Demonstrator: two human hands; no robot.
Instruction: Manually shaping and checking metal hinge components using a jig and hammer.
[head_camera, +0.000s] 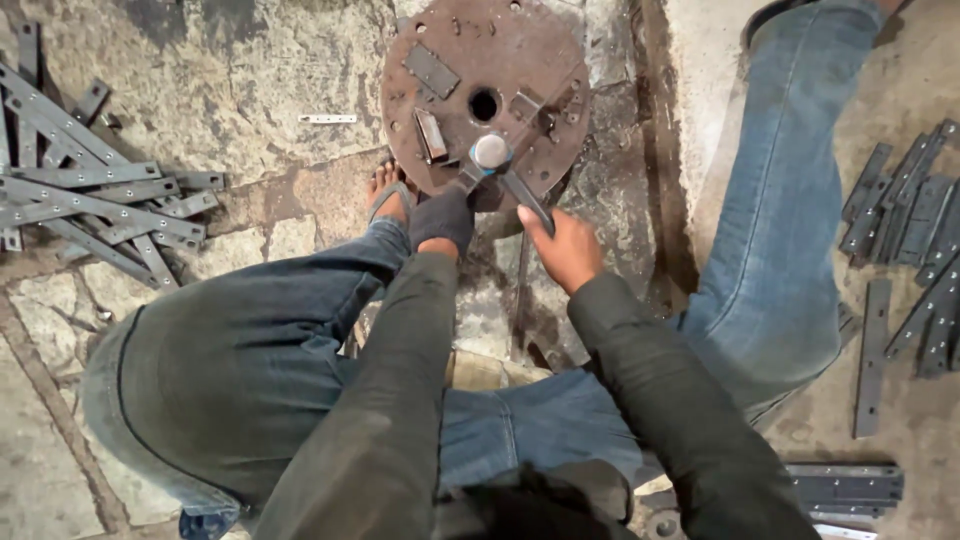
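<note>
A round rusty steel plate (470, 50) with a centre hole lies on the stone floor ahead of me. My left hand (441, 218), in a dark glove, grips the handle of a hammer (490, 153) whose round grey head sits over the plate's near edge. My right hand (562, 247), bare, holds a flat dark metal strip (527, 200) that slants up toward the hammer head. Small flat metal pieces lie on the plate.
A pile of long flat perforated metal strips (90, 205) lies at the left. More dark strips (915, 215) are stacked at the right and lower right. One small light strip (327, 119) lies alone on the floor. My knees and a sandalled foot (388, 195) flank the plate.
</note>
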